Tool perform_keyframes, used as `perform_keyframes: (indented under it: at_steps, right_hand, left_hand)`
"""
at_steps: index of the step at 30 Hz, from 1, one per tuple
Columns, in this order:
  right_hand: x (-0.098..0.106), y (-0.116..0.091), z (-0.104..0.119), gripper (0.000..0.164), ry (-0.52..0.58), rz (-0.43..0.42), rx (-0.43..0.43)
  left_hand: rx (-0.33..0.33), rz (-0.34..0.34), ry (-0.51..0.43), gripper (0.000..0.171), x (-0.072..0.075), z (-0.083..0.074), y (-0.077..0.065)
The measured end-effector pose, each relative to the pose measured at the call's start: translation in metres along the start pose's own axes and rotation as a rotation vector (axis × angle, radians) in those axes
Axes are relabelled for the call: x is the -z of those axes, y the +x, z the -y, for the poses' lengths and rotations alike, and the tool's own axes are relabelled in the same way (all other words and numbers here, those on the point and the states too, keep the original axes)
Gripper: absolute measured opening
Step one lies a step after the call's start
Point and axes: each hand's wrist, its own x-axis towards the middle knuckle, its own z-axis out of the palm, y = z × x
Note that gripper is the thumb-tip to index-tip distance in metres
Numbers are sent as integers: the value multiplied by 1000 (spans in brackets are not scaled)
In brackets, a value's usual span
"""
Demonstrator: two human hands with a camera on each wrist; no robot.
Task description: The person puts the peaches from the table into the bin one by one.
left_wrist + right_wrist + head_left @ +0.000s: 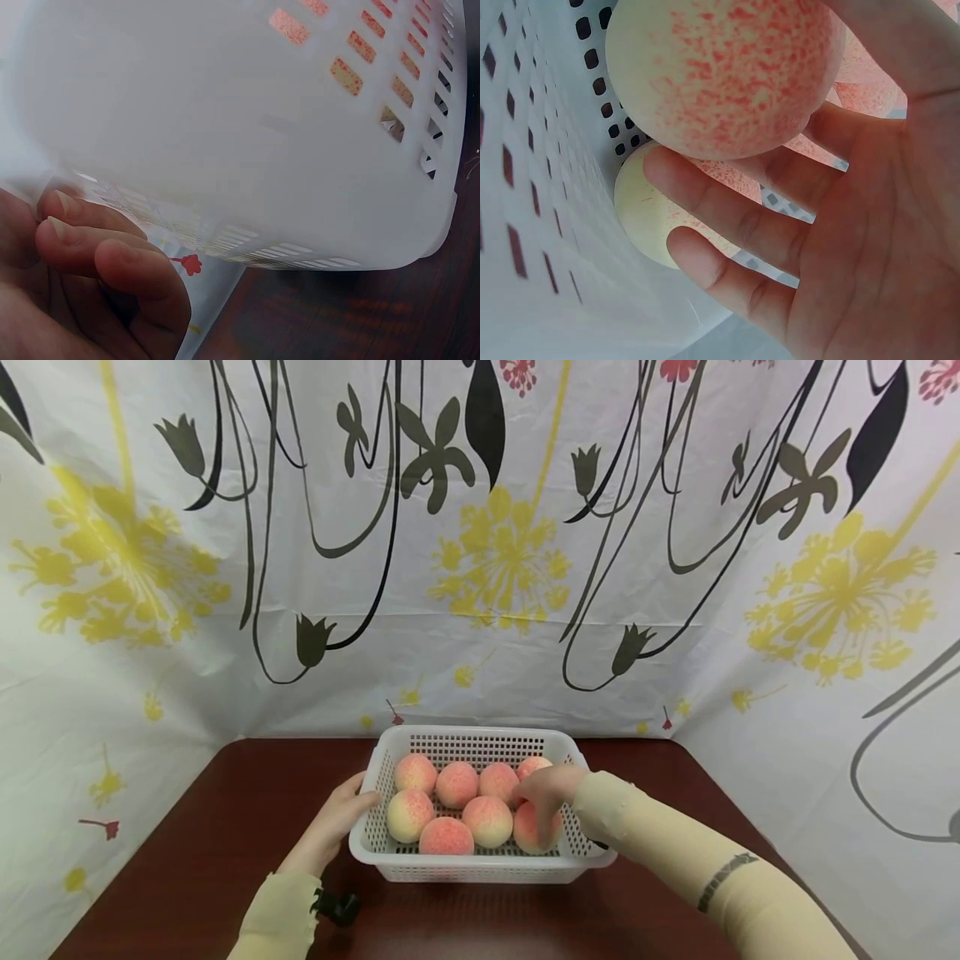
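Note:
A white plastic basket [480, 870] with slotted walls stands on the dark table and holds several pink and yellow peaches [446, 837]. At its left end my left hand [333, 818] grips the rim, thumb over the top and fingers outside. The left wrist view shows those curled fingers [142, 270] against the basket's outer wall [210, 135]. My right hand [553, 785] reaches into the right end and holds the front right peach [528, 828] between thumb and fingers. In the right wrist view this peach [727, 75] lies over another peach [649, 202] by the end wall.
The dark red-brown table [225, 852] extends on both sides of the basket and in front of it. White cloth with a flower print [480, 677] hangs behind and along both sides. A black wrist camera [341, 907] sits at my left wrist.

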Motion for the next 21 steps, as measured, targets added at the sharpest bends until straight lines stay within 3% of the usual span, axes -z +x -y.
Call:
perform_keyframes:
  at_steps: [5,12,21]
  right_hand:
    - [1,1,-3,66,-62,24,38]
    - [1,2,-7,62,-2,40,15]
    - [2,-2,-3,59,-38,40,31]
  left_hand:
    - [-3,1,-1,59,0,0,1]
    - [3,-3,2,59,0,1,1]
    - [1,-6,8,59,0,4,2]
